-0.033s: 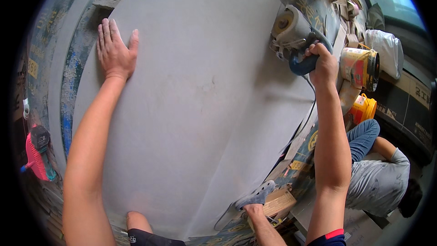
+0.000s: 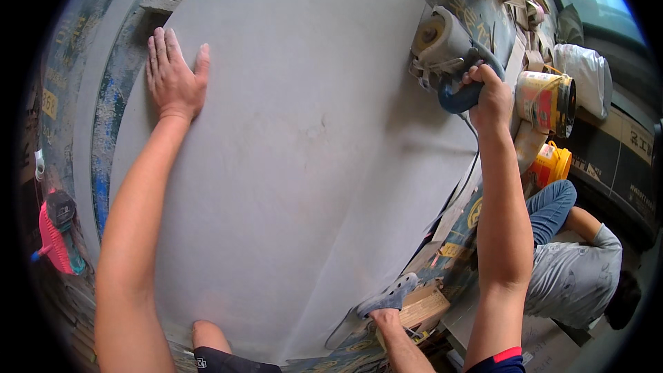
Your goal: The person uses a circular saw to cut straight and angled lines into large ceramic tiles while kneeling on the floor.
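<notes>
Well, my right hand (image 2: pixel 493 100) is wrapped round the blue handle (image 2: pixel 457 100) of a power tool (image 2: pixel 447 40), fingers curled tight on it. The tool's head sits ahead of my knuckles and a little to their left, at the right edge of a big grey board (image 2: pixel 276 186) (whether it touches the board there, I can't tell). My left hand (image 2: pixel 178 90) grasps nothing: it lies palm down by the board's left edge, fingers straight and pointing away from me, thumb spread out to the side. The board fills the whole gap between my hands and runs back toward my knee (image 2: pixel 209 335).

The tool's body is scuffed, grey and rounded, with a yellowish-brown round face at its left end, and the handle bends in a dark blue curve. A thin dark cord (image 2: pixel 476 139) trails from it along the board's right side. The board is pale and matte, with a few small dark marks near the middle and a faint lighter streak running toward me. My grey clog (image 2: pixel 390 297) is at its near right edge; farther right is a person (image 2: pixel 577 269) in a grey shirt, near a yellow bucket (image 2: pixel 552 164).
</notes>
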{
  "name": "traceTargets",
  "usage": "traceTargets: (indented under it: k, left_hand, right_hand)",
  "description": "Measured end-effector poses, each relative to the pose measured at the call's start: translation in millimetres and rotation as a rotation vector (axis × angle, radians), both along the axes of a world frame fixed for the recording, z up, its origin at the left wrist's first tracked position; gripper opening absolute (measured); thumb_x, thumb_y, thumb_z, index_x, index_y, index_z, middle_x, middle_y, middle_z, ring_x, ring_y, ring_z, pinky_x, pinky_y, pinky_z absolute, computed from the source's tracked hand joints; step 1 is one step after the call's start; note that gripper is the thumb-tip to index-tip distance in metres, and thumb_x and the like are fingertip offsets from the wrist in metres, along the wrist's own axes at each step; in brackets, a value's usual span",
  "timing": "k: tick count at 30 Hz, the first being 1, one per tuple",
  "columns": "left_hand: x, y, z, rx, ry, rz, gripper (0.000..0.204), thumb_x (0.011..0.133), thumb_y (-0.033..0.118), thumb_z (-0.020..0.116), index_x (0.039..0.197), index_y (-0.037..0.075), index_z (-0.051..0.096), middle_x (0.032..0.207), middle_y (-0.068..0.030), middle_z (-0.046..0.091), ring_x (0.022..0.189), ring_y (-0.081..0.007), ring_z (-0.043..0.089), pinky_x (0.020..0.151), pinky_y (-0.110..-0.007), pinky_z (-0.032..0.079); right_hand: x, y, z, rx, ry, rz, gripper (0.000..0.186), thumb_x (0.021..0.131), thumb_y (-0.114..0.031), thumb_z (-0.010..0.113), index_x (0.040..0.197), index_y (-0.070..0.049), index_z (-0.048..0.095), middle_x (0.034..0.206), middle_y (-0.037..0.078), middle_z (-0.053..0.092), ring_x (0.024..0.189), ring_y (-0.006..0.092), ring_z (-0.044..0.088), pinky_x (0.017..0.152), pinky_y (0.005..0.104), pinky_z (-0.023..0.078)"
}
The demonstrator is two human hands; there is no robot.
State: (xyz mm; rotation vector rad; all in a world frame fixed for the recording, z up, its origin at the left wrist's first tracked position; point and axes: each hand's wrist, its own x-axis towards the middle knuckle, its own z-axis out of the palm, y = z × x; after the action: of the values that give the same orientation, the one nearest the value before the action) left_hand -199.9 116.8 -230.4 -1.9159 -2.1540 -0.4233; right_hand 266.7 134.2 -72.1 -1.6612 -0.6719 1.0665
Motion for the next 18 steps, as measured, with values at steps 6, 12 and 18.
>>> traceTargets:
  k: [6, 12, 18]
  left_hand:
    - [-1, 1, -3, -0.008, 0.000, 0.007, 0.079, 0.096, 0.057, 0.046, 0.148, -0.001, 0.035, 0.156, -0.0197, 0.032, 0.147, -0.0330, 0.027, 0.120, -0.044, 0.021]
    - [-1, 0, -1, -0.024, 0.014, 0.023, 0.078, 0.097, 0.055, 0.046, 0.149, -0.001, 0.033, 0.157, -0.0197, 0.031, 0.147, -0.0322, 0.026, 0.120, -0.043, 0.020]
    - [-25, -46, 11, -0.083, -0.043, -0.097, 0.073, 0.097, 0.046, 0.048, 0.153, 0.002, 0.029, 0.159, -0.0171, 0.028, 0.148, -0.0315, 0.025, 0.121, -0.042, 0.018]
  right_hand:
    - [2, -4, 0, -0.022, -0.023, 0.011, 0.005, 0.074, -0.001, 0.059, 0.079, 0.001, 0.061, 0.071, 0.009, 0.057, 0.063, 0.0214, 0.056, 0.057, 0.0345, 0.048]
    - [2, -6, -3, -0.011, 0.004, 0.015, 0.004, 0.074, -0.002, 0.059, 0.077, 0.001, 0.060, 0.068, 0.010, 0.057, 0.059, 0.0217, 0.056, 0.056, 0.0347, 0.048]
    - [-1, -7, -1, -0.027, -0.034, 0.019, 0.003, 0.073, -0.002, 0.059, 0.073, 0.001, 0.060, 0.064, 0.011, 0.056, 0.054, 0.0231, 0.054, 0.054, 0.0352, 0.048]
